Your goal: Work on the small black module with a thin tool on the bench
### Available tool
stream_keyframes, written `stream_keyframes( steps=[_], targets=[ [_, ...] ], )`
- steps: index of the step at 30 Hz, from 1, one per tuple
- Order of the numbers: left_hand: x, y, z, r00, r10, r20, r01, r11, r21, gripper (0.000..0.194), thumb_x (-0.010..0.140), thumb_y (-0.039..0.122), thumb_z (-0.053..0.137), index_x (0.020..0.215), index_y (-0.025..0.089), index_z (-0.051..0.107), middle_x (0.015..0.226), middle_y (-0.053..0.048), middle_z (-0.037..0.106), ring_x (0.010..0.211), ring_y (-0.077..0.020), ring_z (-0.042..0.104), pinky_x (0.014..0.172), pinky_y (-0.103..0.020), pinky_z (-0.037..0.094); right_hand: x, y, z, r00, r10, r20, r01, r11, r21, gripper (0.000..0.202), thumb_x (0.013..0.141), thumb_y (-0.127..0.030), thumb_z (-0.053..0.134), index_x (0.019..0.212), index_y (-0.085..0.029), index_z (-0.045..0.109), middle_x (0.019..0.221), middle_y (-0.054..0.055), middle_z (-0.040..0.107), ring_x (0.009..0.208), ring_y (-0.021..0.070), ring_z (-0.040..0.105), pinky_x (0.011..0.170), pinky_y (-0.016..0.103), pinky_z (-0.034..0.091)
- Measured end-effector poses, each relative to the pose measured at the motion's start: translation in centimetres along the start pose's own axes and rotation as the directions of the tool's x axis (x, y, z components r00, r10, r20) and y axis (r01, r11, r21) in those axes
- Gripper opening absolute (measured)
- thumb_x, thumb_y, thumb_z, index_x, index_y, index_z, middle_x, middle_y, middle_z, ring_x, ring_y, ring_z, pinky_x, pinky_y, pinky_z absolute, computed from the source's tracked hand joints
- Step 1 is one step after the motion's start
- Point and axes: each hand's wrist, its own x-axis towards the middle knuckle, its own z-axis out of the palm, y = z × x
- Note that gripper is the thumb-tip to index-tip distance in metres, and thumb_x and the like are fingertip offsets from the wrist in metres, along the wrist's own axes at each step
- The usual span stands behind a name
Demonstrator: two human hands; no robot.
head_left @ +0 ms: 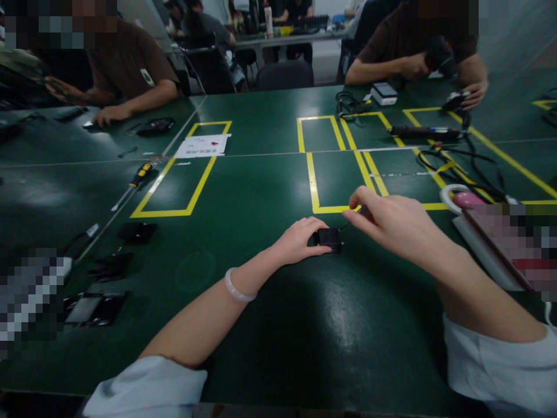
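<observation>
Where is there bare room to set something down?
Bare tabletop lies nearer than the black block, between the left forearm and right forearm; another patch lies between the white paper and central yellow outline. Crowded: rightward around the black rod, and leftward around the black parts.

L grip (301, 241) on blk box (329, 240), grn tbl (261, 337)

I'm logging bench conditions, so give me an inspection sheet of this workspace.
Surface: green table, marked with yellow tape.
Items in hand: small black block; thin dark tool, exact type unclear.
Clutter: yellow-and-black screwdriver and paper sheet.
Hands: left hand grips the block; right hand holds the tool toward it, contact unclear.
Cables: black cable bundle lies near the far edge.
Surroundings: co-worker seated opposite; black chair beyond the table.
</observation>
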Motion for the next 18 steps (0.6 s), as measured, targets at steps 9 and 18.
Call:
stream_keyframes(
  steps=[9,18],
  targets=[
    [-0.01,-0.07,0.00,1.000,0.001,-0.004,-0.001,1.000,0.000,0.038,0.087,0.046,0.061,0.114,0.021,0.055,0.113,-0.008,0.059,0.104,-0.0235,0.055,0.090,-0.036,0.044,-0.07,-0.08,-0.12,1.000,-0.021,-0.017,0.022,0.999,0.034,0.020,0.092,-0.031,0.040,0.104,-0.020,0.050,0.076,0.003,0.066,0.061,0.0170,0.058,0.054,0.027,0.028],
    [0.04,-0.17,0.13,1.000,0.003,-0.012,-0.003,1.000,0.006,0.041,0.086,0.047,0.061,0.116,0.020,0.054,0.113,-0.008,0.060,0.104,-0.0236,0.055,0.090,-0.037,0.044,0.03,0.01,0.03,0.999,0.024,0.027,-0.023,0.999,-0.048,0.027,0.095,-0.040,0.035,0.097,-0.021,0.054,0.070,0.003,0.065,0.060,0.0195,0.058,0.053,0.028,0.025]
  ],
)
